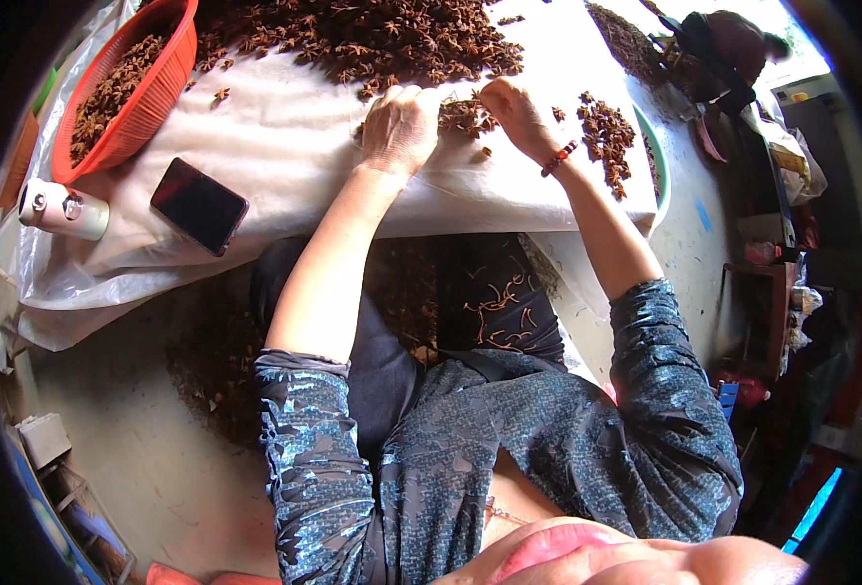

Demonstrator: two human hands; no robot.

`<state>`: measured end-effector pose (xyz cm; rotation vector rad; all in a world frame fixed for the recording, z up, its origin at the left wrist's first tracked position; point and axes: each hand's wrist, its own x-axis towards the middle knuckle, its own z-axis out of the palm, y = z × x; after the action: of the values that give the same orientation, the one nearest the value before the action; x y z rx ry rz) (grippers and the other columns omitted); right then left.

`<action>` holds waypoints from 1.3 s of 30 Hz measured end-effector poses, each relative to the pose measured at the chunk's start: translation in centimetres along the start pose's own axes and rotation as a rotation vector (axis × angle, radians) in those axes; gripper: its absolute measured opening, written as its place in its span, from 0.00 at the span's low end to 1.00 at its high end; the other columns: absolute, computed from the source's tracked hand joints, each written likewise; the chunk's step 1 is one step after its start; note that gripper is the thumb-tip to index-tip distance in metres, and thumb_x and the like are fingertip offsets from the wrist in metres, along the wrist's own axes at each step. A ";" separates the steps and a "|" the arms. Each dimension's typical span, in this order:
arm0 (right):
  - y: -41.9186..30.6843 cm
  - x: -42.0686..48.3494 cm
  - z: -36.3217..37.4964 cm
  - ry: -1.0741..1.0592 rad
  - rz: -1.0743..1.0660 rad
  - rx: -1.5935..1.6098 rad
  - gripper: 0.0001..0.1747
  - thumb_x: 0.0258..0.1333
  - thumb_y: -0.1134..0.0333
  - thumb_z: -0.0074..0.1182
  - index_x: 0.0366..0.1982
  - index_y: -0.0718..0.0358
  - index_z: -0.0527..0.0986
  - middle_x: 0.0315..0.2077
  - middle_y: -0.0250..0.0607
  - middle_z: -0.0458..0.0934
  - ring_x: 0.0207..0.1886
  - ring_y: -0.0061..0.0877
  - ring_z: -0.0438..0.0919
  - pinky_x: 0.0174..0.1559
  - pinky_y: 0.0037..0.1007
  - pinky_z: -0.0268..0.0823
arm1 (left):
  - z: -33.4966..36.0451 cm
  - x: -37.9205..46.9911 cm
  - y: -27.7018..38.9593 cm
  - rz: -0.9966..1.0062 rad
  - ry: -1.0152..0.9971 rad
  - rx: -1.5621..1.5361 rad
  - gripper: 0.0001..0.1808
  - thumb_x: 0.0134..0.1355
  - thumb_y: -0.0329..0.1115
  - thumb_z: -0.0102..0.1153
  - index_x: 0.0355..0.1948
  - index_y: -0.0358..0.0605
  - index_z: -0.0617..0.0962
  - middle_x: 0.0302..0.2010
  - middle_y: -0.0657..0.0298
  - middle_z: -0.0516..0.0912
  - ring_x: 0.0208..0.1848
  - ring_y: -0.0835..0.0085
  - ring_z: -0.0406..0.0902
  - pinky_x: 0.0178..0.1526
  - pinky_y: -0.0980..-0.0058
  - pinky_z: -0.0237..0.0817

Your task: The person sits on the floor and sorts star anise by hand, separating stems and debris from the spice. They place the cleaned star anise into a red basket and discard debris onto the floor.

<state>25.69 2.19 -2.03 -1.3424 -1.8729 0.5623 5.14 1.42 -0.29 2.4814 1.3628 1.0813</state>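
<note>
A large heap of star anise (402, 36) is spread across the far part of a table covered with whitish plastic sheeting (285, 139). My left hand (402, 130) rests at the near edge of the heap, fingers curled forward and mostly hidden behind its back. To its right my right hand (516, 115), with a beaded bracelet (559, 159) at the wrist, is bent inward with curled fingers. What either hand holds cannot be made out. Between them lies a small cluster of star anise (466, 117). Another small pile of star anise (608, 142) sits right of my right hand.
A red plastic basket (127, 110) holding star anise stands at the left. Nearer are a light-coloured can (65, 210) and a dark smartphone (199, 206). A pale green basin (658, 164) sits beyond the table's right edge. Another person (731, 55) bends over at the upper right.
</note>
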 end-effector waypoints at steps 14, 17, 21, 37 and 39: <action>-0.4 1.7 -0.7 -0.081 -0.315 -0.445 0.05 0.55 0.70 0.53 0.28 0.64 0.72 0.28 0.39 0.73 0.33 0.31 0.72 0.37 0.32 0.66 | 0.2 -0.3 -0.6 -0.031 0.051 -0.032 0.10 0.55 0.29 0.51 0.34 0.42 0.82 0.33 0.51 0.82 0.37 0.56 0.79 0.41 0.63 0.70; 0.1 0.6 -1.2 0.026 -0.301 -0.441 0.07 0.61 0.68 0.48 0.35 0.64 0.72 0.26 0.39 0.74 0.28 0.27 0.72 0.32 0.30 0.66 | 0.2 -0.4 -0.2 0.036 0.158 -0.082 0.09 0.52 0.28 0.49 0.26 0.41 0.82 0.26 0.51 0.81 0.33 0.56 0.79 0.39 0.62 0.70; -1.7 -0.7 -3.3 -0.140 -0.138 -0.158 0.10 0.61 0.68 0.50 0.42 0.62 0.77 0.31 0.38 0.81 0.32 0.23 0.79 0.34 0.26 0.72 | -0.3 -0.4 -0.3 -0.011 0.155 -0.050 0.09 0.52 0.28 0.49 0.25 0.41 0.81 0.26 0.50 0.81 0.32 0.55 0.79 0.38 0.62 0.70; -0.9 4.3 2.7 -0.111 -0.100 -0.051 0.06 0.56 0.70 0.56 0.31 0.65 0.79 0.28 0.38 0.80 0.33 0.22 0.78 0.34 0.24 0.71 | -2.0 -0.4 -0.5 -0.186 0.101 -0.152 0.09 0.54 0.32 0.52 0.31 0.40 0.82 0.29 0.50 0.82 0.35 0.55 0.81 0.41 0.63 0.71; -1.4 2.9 2.5 -0.016 -0.137 0.125 0.07 0.59 0.69 0.54 0.36 0.65 0.76 0.31 0.36 0.80 0.36 0.20 0.79 0.37 0.21 0.72 | -1.9 -0.6 0.5 -0.252 0.032 -0.249 0.11 0.56 0.35 0.54 0.37 0.41 0.81 0.30 0.51 0.83 0.36 0.57 0.81 0.42 0.64 0.71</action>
<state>22.47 4.61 -1.66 -1.1226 -1.8935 0.6095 4.01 0.21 1.00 2.0643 1.4058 1.1561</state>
